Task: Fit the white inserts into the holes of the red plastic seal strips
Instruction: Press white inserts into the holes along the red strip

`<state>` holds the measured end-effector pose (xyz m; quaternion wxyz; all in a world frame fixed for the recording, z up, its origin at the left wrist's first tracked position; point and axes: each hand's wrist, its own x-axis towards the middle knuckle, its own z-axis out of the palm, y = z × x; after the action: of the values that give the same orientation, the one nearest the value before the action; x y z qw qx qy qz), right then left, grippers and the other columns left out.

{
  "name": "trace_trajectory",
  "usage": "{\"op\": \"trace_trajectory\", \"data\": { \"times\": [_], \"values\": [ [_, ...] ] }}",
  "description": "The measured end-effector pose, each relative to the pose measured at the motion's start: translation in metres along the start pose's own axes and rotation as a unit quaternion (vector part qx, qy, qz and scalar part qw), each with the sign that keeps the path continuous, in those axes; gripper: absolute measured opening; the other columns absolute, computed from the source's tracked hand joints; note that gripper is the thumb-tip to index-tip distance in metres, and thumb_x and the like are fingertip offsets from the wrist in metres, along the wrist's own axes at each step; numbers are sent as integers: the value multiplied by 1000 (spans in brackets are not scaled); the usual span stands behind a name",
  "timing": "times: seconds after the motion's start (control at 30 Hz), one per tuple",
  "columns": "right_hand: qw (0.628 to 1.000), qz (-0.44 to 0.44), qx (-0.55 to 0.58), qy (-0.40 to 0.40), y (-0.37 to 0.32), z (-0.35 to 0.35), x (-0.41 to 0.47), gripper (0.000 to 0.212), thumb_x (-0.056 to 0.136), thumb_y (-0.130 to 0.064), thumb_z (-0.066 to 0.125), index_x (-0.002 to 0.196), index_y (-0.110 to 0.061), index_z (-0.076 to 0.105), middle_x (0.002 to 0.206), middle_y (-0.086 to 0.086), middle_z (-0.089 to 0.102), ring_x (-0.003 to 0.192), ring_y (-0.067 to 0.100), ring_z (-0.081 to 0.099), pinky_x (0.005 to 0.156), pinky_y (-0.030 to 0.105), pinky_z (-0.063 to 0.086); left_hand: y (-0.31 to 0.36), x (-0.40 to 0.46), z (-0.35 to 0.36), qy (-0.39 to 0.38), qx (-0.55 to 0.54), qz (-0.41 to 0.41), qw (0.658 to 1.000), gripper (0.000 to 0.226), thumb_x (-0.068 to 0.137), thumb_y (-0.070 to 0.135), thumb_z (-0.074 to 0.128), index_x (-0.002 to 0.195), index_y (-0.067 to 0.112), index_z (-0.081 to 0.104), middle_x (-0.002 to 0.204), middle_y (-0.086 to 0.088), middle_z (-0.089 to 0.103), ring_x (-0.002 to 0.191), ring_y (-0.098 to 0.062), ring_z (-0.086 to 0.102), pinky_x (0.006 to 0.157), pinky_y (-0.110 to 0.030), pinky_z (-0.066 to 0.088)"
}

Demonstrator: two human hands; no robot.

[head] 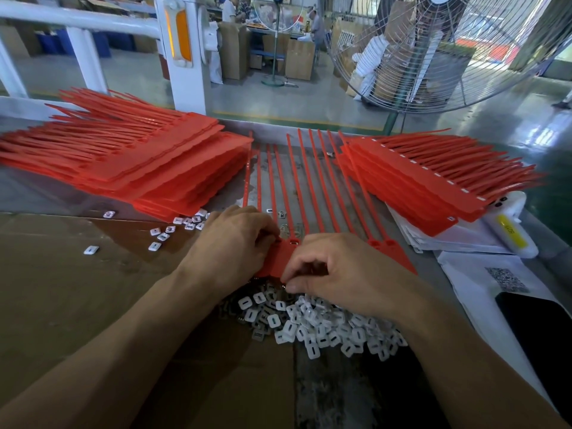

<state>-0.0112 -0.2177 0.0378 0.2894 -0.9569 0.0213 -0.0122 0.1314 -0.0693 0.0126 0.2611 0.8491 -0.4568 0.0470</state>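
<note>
A connected sheet of red seal strips [280, 258] lies in front of me, its thin tails [312, 187] fanning away across the table. My left hand [235, 246] grips the sheet's left end, fingertips curled at the row of holes. My right hand [340, 267] curls over the sheet's near edge, thumb underneath, and covers most of the flat tags. A heap of white inserts [325, 326] lies just under and in front of my right hand. Whether either hand also pinches an insert is hidden by the fingers.
Stacks of red strips stand at the left [139, 162] and the right [414, 184]; the right stack shows white inserts along its edge. Loose inserts [161, 233] are scattered on the cardboard [77, 289]. Papers and a dark phone [535, 326] lie at the right. A large fan [448, 51] stands behind the table.
</note>
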Motion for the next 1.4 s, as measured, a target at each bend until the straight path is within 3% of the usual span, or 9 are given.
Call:
{"op": "trace_trajectory", "data": {
  "times": [0.1, 0.27, 0.53, 0.73, 0.9, 1.03, 1.23, 1.3, 1.4],
  "values": [
    [1000, -9, 0, 2, -4, 6, 2, 10, 89, -33, 79, 99, -34, 77, 94, -22, 64, 89, -6, 62, 75, 15, 48, 1, 1, 0, 1, -2, 1, 1000, 19, 93, 24, 63, 108, 27, 74, 108, 6, 68, 107, -19, 60, 98, -45, 45],
    [998, -45, -48, -10, -11, 17, 8, 21, 93, -30, 75, 113, -35, 75, 110, -17, 63, 101, 1, 60, 92, 33, 53, 0, 0, 0, 1, -16, 4, 1000, 17, 93, 23, 64, 105, 25, 75, 105, 4, 67, 103, -20, 61, 94, -46, 47],
    [995, -67, -80, 0, -14, 18, 7, 7, 93, -30, 72, 99, -34, 71, 101, -18, 61, 93, -2, 58, 85, 30, 53, -1, 0, 1, 2, -20, 2, 1000, 17, 94, 23, 64, 107, 26, 75, 106, 4, 67, 104, -19, 59, 94, -46, 46],
    [996, -58, -64, -8, -13, 17, 6, 14, 93, -38, 72, 107, -37, 71, 100, -22, 58, 95, -3, 56, 80, 20, 47, -1, 0, 1, 4, -24, 4, 1000, 16, 94, 24, 65, 106, 25, 75, 106, 4, 67, 104, -19, 59, 93, -45, 47],
    [996, -56, -63, -1, -14, 18, 7, 7, 92, -32, 74, 99, -33, 71, 97, -18, 60, 90, -1, 57, 80, 24, 50, -2, 0, 1, 0, -30, 2, 1000, 15, 94, 25, 65, 105, 25, 75, 104, 4, 66, 104, -20, 59, 94, -46, 46],
    [999, -41, -20, 9, -12, 16, 4, 9, 90, -29, 77, 90, -33, 68, 91, -20, 62, 86, -4, 59, 71, 12, 43, -2, 0, 1, 2, -37, 4, 999, 14, 93, 24, 65, 103, 26, 75, 103, 5, 66, 102, -19, 60, 93, -46, 47],
    [987, 31, 150, 39, -5, 10, 2, 7, 93, -31, 75, 90, -32, 69, 77, -16, 69, 62, 0, 62, 57, 17, 49, -4, -1, 0, 10, -44, 13, 999, 16, 94, 25, 64, 106, 27, 75, 104, 9, 66, 101, -13, 59, 93, -43, 48],
    [978, 44, 195, 62, -1, 9, 2, 4, 93, -33, 75, 91, -31, 71, 75, -13, 68, 65, 2, 61, 61, 19, 52, -4, -1, -1, 27, -57, 21, 998, 17, 94, 24, 64, 107, 29, 75, 104, 13, 67, 100, -7, 59, 92, -36, 49],
    [948, 78, 296, 89, 3, 4, 3, 10, 90, -39, 74, 93, -29, 74, 68, -11, 63, 56, 4, 54, 52, 17, 44, 0, -3, -4, 46, -121, 44, 991, 16, 91, 22, 68, 104, 29, 75, 98, 18, 68, 91, 1, 61, 80, -14, 45]
  ]
}}
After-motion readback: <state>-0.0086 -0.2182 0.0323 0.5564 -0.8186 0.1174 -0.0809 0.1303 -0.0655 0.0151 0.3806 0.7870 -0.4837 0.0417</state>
